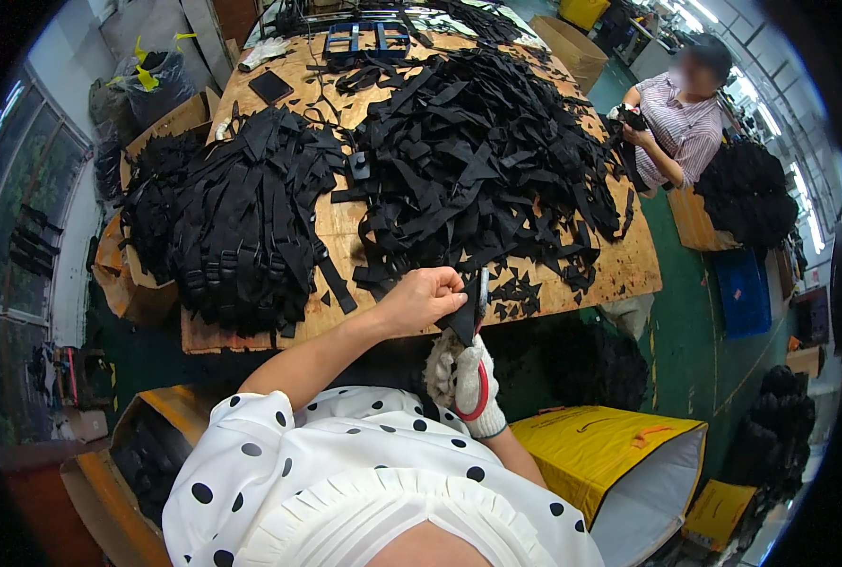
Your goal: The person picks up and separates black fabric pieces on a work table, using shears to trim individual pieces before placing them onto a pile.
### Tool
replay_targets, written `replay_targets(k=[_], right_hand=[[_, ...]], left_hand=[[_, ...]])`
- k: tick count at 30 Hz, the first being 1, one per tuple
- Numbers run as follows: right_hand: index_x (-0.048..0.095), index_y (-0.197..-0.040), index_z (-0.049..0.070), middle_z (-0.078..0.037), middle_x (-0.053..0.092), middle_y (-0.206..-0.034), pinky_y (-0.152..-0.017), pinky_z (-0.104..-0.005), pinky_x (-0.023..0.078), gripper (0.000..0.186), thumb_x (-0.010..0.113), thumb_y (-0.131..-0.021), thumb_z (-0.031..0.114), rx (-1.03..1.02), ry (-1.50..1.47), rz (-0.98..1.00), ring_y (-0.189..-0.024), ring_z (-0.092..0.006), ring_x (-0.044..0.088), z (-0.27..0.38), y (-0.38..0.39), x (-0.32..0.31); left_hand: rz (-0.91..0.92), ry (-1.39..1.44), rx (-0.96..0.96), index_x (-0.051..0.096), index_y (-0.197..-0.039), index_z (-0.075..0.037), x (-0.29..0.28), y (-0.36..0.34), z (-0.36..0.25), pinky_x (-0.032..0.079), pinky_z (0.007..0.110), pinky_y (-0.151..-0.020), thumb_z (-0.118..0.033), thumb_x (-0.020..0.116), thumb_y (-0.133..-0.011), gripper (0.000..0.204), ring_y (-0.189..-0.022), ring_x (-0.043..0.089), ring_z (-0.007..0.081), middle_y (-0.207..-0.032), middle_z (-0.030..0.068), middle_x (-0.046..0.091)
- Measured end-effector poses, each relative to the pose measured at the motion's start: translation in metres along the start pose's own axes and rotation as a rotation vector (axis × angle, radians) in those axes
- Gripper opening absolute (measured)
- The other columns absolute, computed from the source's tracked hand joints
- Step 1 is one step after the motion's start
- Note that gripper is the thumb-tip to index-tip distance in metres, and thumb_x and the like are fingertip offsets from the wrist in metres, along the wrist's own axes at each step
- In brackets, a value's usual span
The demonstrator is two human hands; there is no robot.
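My bare left hand (424,300) is closed, thumb and fingers pinched at the upper end of a short black strap (462,319) near the table's front edge. Right beside it, my right hand (477,386) wears a white knitted glove and grips red-handled scissors (482,300). Their metal blades point up along the strap's right side; whether they touch it I cannot tell. Just beyond my hands, a large heap of black straps (482,156) covers the middle of the table. Small black triangular offcuts (517,295) lie scattered at its near edge.
Left of the heap lies a bundle of black straps with buckles (241,217) on the wooden table (340,248). A yellow bag (581,439) stands open by my right arm, a cardboard box (170,416) at my left. Across the table's right side, another person (681,128) handles black pieces.
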State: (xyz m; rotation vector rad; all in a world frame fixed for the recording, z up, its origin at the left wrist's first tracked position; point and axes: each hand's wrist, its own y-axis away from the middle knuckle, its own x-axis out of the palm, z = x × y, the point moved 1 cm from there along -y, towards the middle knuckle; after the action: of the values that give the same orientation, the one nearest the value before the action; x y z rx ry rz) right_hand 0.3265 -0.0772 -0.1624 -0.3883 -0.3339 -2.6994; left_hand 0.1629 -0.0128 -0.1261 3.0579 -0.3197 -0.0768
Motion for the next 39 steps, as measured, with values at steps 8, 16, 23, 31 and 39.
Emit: replay_targets(k=[8, 16, 23, 31, 39], right_hand=[[0.045, -0.115, 0.007, 0.003, 0.048, -0.068, -0.044, -0.0186, 0.036, 0.046, 0.043, -0.093, 0.047, -0.054, 0.116, -0.001, -0.052, -0.0047, 0.043, 0.015, 0.002, 0.007], [0.042, -0.118, 0.005, -0.005, 0.053, -0.072, -0.043, -0.0246, 0.044, 0.064, 0.039, -0.088, 0.061, -0.06, -0.201, -0.09, -0.051, -0.0132, 0.052, 0.022, -0.011, -0.018], [0.037, -0.132, 0.007, -0.007, 0.057, -0.101, -0.065, -0.0285, 0.047, 0.05, 0.046, -0.091, 0.035, -0.052, -0.017, 0.115, -0.078, -0.0176, 0.057, 0.013, -0.002, -0.016], [0.041, -0.128, 0.009, -0.016, 0.063, -0.088, -0.068, -0.036, 0.048, 0.048, 0.046, -0.083, 0.022, -0.131, 0.753, -0.029, -0.076, -0.0304, 0.062, 0.014, -0.001, -0.007], [0.043, -0.128, 0.009, -0.018, 0.063, -0.089, -0.068, -0.0372, 0.049, 0.048, 0.049, -0.082, 0.02, 0.122, 0.568, -0.028, -0.078, -0.0334, 0.062, 0.007, -0.007, -0.009]], left_hand=[[0.058, -0.038, -0.063, 0.056, -0.089, 0.001, -0.006, 0.002, -0.006, 0.034, 0.02, -0.051, -0.011, 0.06, -0.085, 0.013, -0.058, 0.043, 0.0029, -0.065, -0.0041, 0.051], [0.029, -0.05, -0.073, 0.055, -0.089, 0.0, -0.019, 0.011, -0.003, 0.034, 0.02, -0.052, -0.012, 0.06, -0.086, 0.013, -0.06, 0.042, 0.0024, -0.067, -0.0047, 0.05], [0.057, 0.106, -0.066, 0.054, -0.091, -0.001, -0.02, 0.011, -0.003, 0.035, 0.018, -0.056, -0.012, 0.059, -0.088, 0.012, -0.063, 0.044, 0.0014, -0.071, -0.0052, 0.051], [0.065, 0.123, -0.086, 0.054, -0.092, -0.001, -0.018, 0.012, -0.001, 0.037, 0.018, -0.056, -0.012, 0.058, -0.088, 0.012, -0.063, 0.045, 0.002, -0.071, -0.0046, 0.053], [0.068, 0.089, -0.085, 0.054, -0.091, 0.0, -0.014, 0.014, -0.004, 0.036, 0.019, -0.055, -0.011, 0.059, -0.087, 0.012, -0.062, 0.044, 0.0021, -0.07, -0.0047, 0.051]])
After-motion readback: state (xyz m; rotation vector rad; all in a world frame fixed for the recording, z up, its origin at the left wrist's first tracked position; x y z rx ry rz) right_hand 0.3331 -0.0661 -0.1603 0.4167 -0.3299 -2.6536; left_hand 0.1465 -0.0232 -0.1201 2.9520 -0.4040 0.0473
